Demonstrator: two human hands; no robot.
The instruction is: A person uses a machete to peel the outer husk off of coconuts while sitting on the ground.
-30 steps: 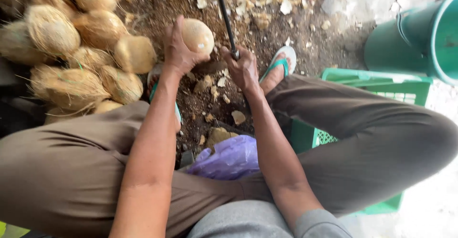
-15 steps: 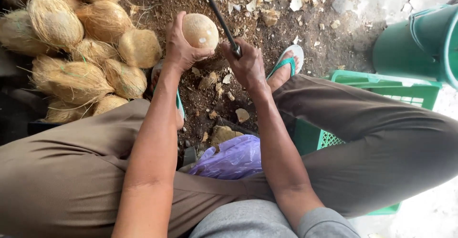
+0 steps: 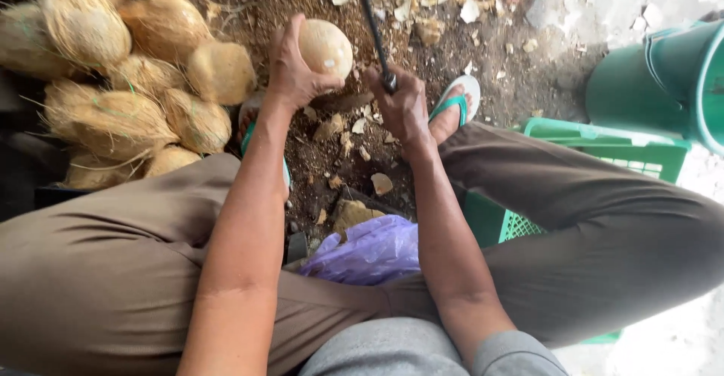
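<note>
Purple bag (image 3: 368, 251) sits in the lap, clear of the work. Beyond it, left hand (image 3: 296, 67) cups a peeled coconut (image 3: 326, 47) out over the dirt; right hand (image 3: 401, 103) is clenched on a dark blade (image 3: 372, 25), angled at its side. Husked coconuts (image 3: 136, 82) are heaped left, within reach.

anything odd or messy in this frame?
Husk and shell chips litter the dirt between the feet. Otherwise orderly: left hand holds a peeled coconut, right hand grips a dark blade, fibrous coconuts piled beside.
</note>
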